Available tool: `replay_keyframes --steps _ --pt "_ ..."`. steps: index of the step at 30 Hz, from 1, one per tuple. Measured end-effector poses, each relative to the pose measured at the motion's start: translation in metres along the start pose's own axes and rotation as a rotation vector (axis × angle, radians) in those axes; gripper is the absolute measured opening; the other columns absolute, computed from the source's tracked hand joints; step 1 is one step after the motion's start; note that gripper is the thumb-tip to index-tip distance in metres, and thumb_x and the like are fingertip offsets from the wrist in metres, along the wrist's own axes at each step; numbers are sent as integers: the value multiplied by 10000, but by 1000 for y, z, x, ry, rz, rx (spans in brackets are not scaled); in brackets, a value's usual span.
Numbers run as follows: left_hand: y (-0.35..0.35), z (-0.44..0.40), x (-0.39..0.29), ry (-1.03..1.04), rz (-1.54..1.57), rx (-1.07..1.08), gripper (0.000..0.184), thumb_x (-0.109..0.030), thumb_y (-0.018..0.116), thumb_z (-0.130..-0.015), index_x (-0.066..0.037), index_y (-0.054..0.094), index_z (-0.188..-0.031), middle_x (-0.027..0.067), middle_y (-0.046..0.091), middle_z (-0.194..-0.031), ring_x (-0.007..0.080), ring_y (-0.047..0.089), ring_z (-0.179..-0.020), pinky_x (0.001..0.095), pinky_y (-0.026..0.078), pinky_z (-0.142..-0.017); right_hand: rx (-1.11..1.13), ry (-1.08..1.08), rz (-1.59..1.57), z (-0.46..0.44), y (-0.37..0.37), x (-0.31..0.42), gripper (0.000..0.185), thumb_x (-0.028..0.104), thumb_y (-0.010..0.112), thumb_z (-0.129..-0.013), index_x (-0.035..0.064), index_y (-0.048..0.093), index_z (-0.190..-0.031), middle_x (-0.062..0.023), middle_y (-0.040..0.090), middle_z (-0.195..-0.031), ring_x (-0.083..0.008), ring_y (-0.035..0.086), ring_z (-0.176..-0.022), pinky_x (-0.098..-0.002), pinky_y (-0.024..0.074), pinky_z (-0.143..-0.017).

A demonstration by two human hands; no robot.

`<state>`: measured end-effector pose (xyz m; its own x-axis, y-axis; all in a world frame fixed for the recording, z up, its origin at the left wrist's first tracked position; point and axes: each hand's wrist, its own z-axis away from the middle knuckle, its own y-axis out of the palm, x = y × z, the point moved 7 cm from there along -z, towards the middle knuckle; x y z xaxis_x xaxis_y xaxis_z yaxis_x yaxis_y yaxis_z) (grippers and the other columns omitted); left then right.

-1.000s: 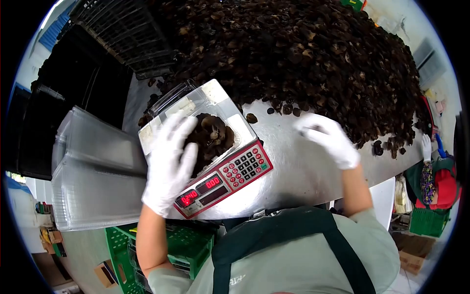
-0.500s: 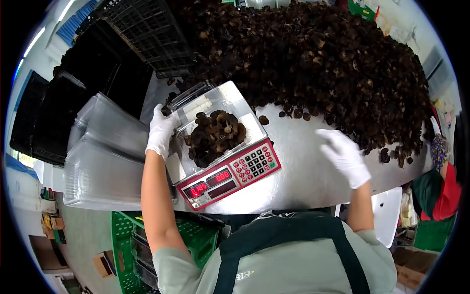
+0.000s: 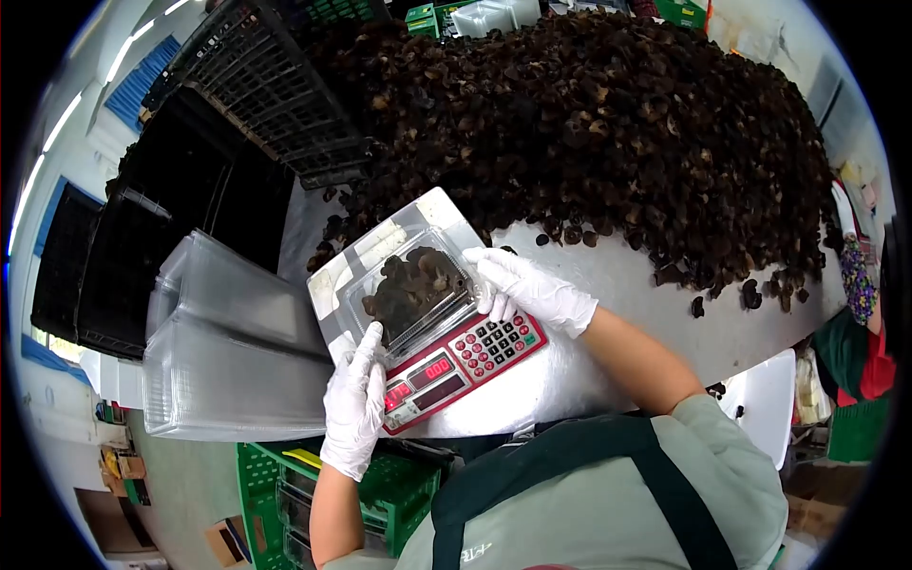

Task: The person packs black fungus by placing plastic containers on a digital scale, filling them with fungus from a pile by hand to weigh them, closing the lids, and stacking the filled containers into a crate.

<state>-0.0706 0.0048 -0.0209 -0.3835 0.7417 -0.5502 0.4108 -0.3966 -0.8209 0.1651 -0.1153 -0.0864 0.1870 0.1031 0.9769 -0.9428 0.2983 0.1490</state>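
Observation:
A clear plastic box (image 3: 366,285) with its lid folded over sits on the red and silver scale (image 3: 328,296). Dark brown mushroom-like pieces (image 3: 413,285) fill it. My gloved left hand (image 3: 354,404) is at the box's near left corner, its fingers pressed together on the edge. At the right corner, my gloved right hand (image 3: 532,288) has its fingers bent over the rim. Red digits glow on the scale's display, partly hidden by my left hand.
A large heap of dark pieces (image 3: 608,133) covers the back of the metal table (image 3: 608,370). Stacked clear boxes (image 3: 233,351) and black crates (image 3: 275,85) stand left. Below is a green crate (image 3: 261,494). Another person's arm (image 3: 858,271) shows at far right.
The open lid has come down over the pieces. My right hand has moved left from above the table to the box, and my left hand has moved from its far left side to the near corner.

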Motion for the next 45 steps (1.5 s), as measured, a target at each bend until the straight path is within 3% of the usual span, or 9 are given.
replay_keyframes --steps 9,17,22,26,29,34,35,38,45 --pt "29 -6 57 -582 945 -14 785 9 592 -975 -86 170 -1629 119 700 -941 161 684 -743 242 526 -607 32 148 -132 -14 6 -8 747 51 561 -978 3 191 -1625 -121 699 -870 -120 658 -586 -211 503 -463" --pt "44 24 48 -604 1094 -75 713 70 584 -938 -17 251 -1562 86 640 -754 196 672 -649 292 551 -609 -77 52 -177 17 15 -16 665 -20 538 -950 4 327 -1580 -79 668 -777 -92 614 -566 -198 464 -474" --pt "12 75 7 -404 1131 103 764 -189 679 -989 -61 233 -1596 174 691 -1164 234 704 -986 371 580 -842 -36 11 -208 55 26 21 645 45 611 -918 -48 401 -1521 -50 637 -742 -85 575 -535 -208 444 -457" --pt "-20 124 6 -369 1425 -51 1090 -731 698 -838 -141 249 -1636 153 450 -1546 278 486 -1352 455 484 -1043 232 38 -221 45 51 24 687 79 684 -868 -118 436 -1478 -132 740 -832 -66 553 -436 -182 400 -377" --pt "-16 162 11 -358 1337 30 956 -505 770 -891 -80 313 -1615 119 475 -1523 239 490 -1340 408 501 -1008 441 118 -164 43 103 15 820 237 781 -869 -152 403 -1484 -88 735 -828 -45 526 -427 -169 383 -384" --pt "-74 260 47 -651 1150 -604 748 -329 765 -873 -33 467 -1492 121 634 -1263 187 712 -910 281 599 -624 558 150 3 31 156 12 596 98 600 -992 38 404 -1552 -91 724 -868 -122 666 -657 -221 518 -575" --pt "-92 293 56 -681 1079 -719 720 -325 737 -883 -41 480 -1493 69 587 -1381 174 571 -1214 363 494 -1017 524 154 34 28 154 12 586 93 595 -993 32 412 -1545 -94 722 -859 -122 663 -653 -217 516 -575" --pt "-133 422 106 -789 873 -1231 580 -160 643 -933 -124 467 -1485 58 619 -1255 163 643 -950 342 559 -818 387 136 99 17 124 -3 520 85 579 -989 -17 471 -1487 -94 711 -818 -113 630 -617 -211 505 -566" --pt "-110 707 240 -1331 731 -1507 520 -388 587 -1008 -240 472 -1494 51 587 -1383 278 559 -1226 515 422 -991 10 140 153 28 14 -27 389 162 578 -1039 10 571 -1397 -23 664 -786 -71 566 -603 -197 452 -554"
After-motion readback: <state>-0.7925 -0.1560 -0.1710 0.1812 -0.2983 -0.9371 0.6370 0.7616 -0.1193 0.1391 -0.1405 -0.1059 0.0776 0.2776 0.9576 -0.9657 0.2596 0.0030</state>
